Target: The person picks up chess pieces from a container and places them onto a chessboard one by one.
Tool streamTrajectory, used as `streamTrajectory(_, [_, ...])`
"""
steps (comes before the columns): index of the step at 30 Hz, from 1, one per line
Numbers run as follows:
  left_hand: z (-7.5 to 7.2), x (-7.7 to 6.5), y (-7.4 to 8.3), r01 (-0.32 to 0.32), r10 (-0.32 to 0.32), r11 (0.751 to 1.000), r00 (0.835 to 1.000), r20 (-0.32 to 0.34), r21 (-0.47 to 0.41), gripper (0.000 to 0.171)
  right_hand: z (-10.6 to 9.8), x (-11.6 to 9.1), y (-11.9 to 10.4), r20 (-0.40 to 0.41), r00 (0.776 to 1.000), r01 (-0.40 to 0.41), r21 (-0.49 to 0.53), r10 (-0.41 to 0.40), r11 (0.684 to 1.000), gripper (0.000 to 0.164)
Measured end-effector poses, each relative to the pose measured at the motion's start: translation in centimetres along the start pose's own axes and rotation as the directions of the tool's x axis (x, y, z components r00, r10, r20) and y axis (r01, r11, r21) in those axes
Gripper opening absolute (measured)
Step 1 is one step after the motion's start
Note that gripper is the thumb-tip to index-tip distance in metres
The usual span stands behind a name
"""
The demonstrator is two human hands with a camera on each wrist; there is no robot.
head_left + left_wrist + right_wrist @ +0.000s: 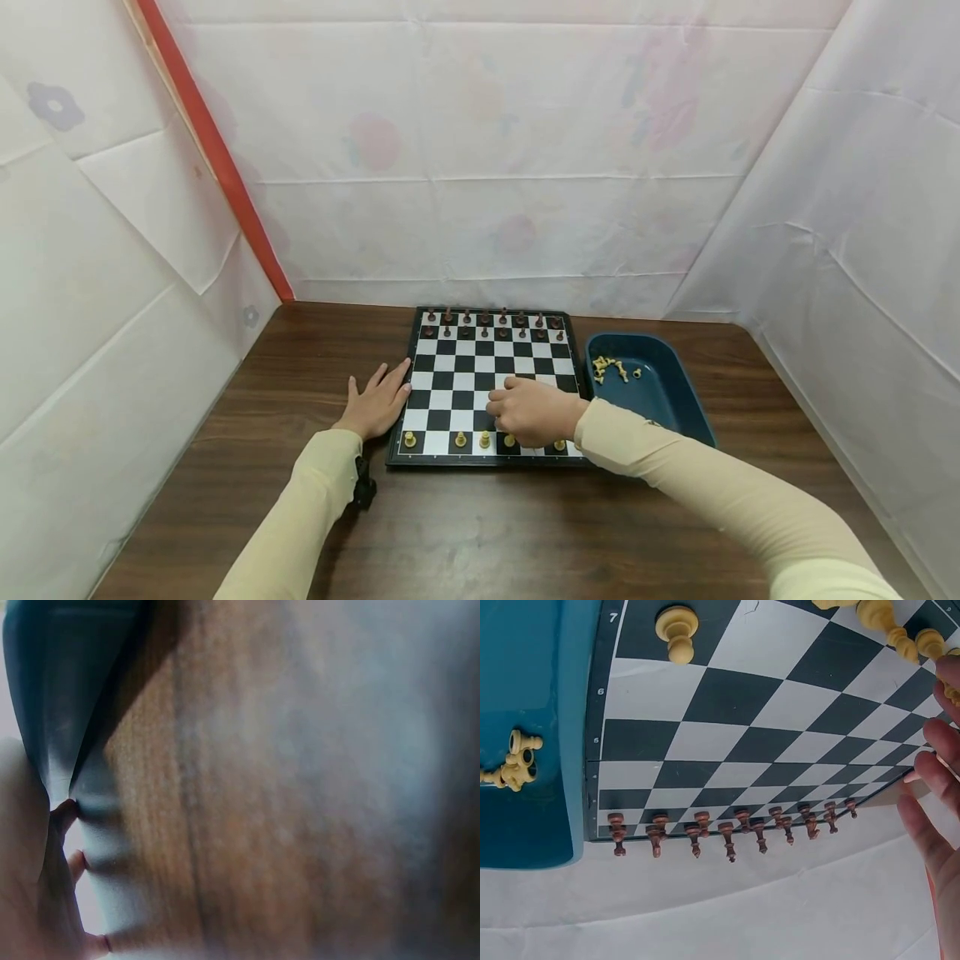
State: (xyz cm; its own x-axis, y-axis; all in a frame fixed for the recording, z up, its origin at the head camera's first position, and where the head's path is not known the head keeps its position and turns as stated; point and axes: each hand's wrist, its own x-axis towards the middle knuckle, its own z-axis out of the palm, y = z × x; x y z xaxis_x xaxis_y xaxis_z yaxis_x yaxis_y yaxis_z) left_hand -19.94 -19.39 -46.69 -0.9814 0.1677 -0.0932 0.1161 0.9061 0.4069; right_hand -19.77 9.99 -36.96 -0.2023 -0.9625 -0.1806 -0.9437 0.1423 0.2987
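Observation:
A black and white chessboard lies on the table. My left hand rests beside it, fingers spread and straight, fingertips at its left edge. Over the board's near right part is my right hand, fingers bent. In the right wrist view its fingertips seem to pinch a yellow chess piece, mostly hidden and of unclear kind. Yellow pieces stand along the near row, including a rook-like one. A yellow pawn stands at the tray side. Dark red pieces fill the two far rows.
Right of the board, touching or nearly touching it, sits a blue tray with several yellow pieces lying in it. The brown wooden table is bounded by white cloth walls at the back and both sides.

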Motion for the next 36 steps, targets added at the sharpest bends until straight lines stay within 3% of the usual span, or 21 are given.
streamTrajectory(20, [-0.2, 0.0, 0.0, -0.008, 0.008, 1.0, 1.0, 0.007, 0.004, 0.055, 0.3, -0.3, 0.4, -0.044, 0.999, -0.003, -0.011, 0.003, 1.0, 0.007])
streamTrajectory(26, [-0.1, -0.1, 0.0, -0.005, 0.005, 1.0, 1.0, 0.01, 0.001, 0.055, 0.3, -1.4, 1.2, -0.065, 0.997, -0.032, 0.008, 0.033, 0.999, 0.007])
streamTrajectory(36, [-0.2, -0.1, 0.0, -0.012, 0.012, 1.0, 1.0, 0.001, 0.003, 0.055, 0.3, -4.5, 3.3, -0.064, 0.987, -0.145, 0.057, 0.149, 0.988, 0.004])
